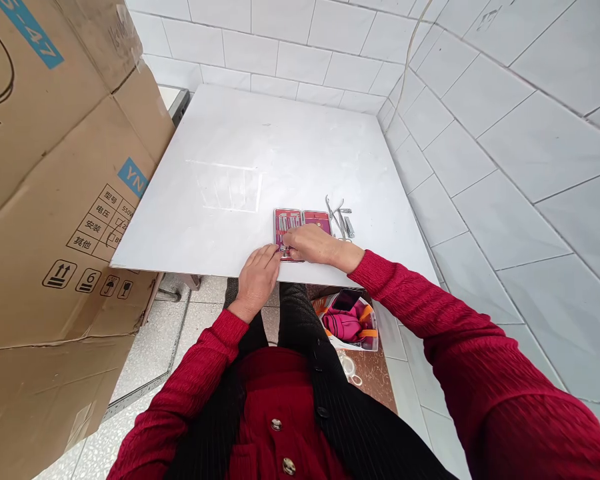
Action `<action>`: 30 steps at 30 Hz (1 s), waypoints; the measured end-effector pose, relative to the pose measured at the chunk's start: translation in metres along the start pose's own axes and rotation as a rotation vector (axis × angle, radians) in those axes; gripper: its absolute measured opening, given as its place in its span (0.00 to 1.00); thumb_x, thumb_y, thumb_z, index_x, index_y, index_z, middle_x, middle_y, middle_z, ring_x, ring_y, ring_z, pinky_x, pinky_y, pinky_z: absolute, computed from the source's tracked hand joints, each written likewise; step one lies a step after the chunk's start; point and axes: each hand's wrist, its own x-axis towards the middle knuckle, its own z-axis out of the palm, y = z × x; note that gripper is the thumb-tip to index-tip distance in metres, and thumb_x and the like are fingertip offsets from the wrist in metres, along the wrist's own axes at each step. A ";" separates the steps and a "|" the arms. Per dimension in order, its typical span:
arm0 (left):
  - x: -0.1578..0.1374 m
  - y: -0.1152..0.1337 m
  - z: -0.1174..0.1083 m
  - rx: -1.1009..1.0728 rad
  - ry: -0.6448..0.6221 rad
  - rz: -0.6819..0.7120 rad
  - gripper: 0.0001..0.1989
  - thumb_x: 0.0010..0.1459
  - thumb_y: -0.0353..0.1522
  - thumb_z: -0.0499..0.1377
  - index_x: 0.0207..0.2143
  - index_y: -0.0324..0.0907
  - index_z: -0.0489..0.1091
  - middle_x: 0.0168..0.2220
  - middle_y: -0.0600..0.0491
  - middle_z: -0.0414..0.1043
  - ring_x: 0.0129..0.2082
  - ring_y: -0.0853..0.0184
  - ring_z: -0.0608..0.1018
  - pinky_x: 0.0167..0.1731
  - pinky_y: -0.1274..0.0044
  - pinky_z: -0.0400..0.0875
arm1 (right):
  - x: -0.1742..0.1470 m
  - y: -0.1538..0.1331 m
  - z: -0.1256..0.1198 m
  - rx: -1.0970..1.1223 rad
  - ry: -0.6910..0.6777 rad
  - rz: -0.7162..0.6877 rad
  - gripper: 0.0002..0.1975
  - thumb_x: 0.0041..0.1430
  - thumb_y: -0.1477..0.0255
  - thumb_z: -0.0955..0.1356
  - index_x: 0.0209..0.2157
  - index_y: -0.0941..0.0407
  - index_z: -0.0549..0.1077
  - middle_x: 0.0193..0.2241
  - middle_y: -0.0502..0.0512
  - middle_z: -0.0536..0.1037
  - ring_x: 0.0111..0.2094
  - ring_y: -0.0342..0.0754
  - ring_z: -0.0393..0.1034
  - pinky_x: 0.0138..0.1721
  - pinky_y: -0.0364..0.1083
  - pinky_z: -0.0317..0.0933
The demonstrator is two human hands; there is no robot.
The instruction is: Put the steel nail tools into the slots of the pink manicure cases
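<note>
A small manicure case point(317, 217) lies unfolded near the front edge of the white table, its red and purple lining showing. Slim metal tools point(289, 220) sit in its left half. My right hand point(307, 243) is over the middle of the case, fingers pinched together low in the left half; whatever is between them is hidden. Flat on the table edge, my left hand point(259, 270) has its fingers stretched out, their tips touching the case's lower left side. To the right of the case lie metal nippers point(336, 212) and a nail clipper point(349, 227).
The white table point(290, 147) meets tiled walls behind and to the right. A large cardboard box point(80, 167) stands close on the left. Below the front edge, a bag point(347, 323) holds pink cloth and a dark phone point(347, 299). A thin cable point(407, 60) hangs in the corner.
</note>
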 end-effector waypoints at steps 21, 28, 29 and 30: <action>0.023 0.013 -0.012 0.078 -0.170 -0.082 0.20 0.72 0.36 0.50 0.60 0.37 0.68 0.64 0.42 0.68 0.65 0.51 0.68 0.65 0.58 0.59 | -0.019 -0.008 0.086 0.552 0.616 0.161 0.15 0.68 0.77 0.63 0.48 0.56 0.80 0.41 0.58 0.75 0.43 0.50 0.68 0.42 0.47 0.63; 0.021 0.008 -0.006 0.061 -0.116 -0.050 0.20 0.72 0.37 0.49 0.58 0.38 0.69 0.61 0.42 0.71 0.64 0.50 0.69 0.64 0.57 0.61 | -0.026 -0.023 0.105 0.639 0.764 0.318 0.15 0.69 0.75 0.63 0.51 0.54 0.80 0.43 0.59 0.76 0.47 0.51 0.68 0.47 0.49 0.65; 0.021 0.008 -0.005 0.054 -0.108 -0.046 0.20 0.72 0.37 0.49 0.59 0.39 0.69 0.61 0.42 0.71 0.64 0.50 0.69 0.64 0.57 0.61 | -0.024 -0.024 0.107 0.660 0.777 0.328 0.15 0.70 0.75 0.63 0.50 0.54 0.80 0.43 0.59 0.75 0.47 0.51 0.68 0.47 0.49 0.65; 0.020 0.007 -0.005 0.046 -0.101 -0.043 0.19 0.72 0.37 0.49 0.59 0.39 0.69 0.61 0.42 0.71 0.64 0.50 0.69 0.64 0.56 0.62 | -0.022 -0.025 0.109 0.681 0.790 0.336 0.15 0.70 0.75 0.63 0.50 0.54 0.80 0.42 0.59 0.75 0.46 0.51 0.68 0.47 0.49 0.65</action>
